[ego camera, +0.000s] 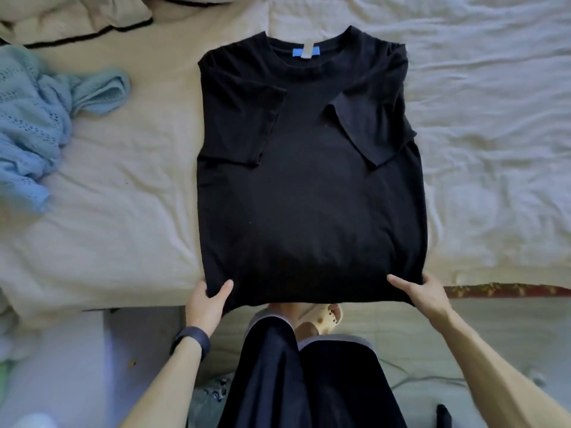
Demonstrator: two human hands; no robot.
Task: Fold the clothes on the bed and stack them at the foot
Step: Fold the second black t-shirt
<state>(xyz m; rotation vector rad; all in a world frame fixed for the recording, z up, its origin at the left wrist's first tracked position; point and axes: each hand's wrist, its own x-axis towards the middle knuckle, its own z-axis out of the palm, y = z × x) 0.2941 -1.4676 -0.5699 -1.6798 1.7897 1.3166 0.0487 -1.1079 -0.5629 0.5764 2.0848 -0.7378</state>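
A black T-shirt [309, 186] lies flat on the white bed sheet [123, 196], collar away from me, with both sleeves folded in over the chest. A blue label shows inside the collar. My left hand [207, 301] grips the shirt's bottom left corner at the bed's edge, thumb on top. My right hand [423, 291] grips the bottom right corner the same way. The hem hangs slightly over the bed's edge between my hands.
A crumpled light blue knit garment [40, 118] lies on the bed at the left. A cream blanket with dark trim [77, 20] is bunched at the far left. Below the bed edge are my dark trousers [309, 381] and a pale sandal [324, 319].
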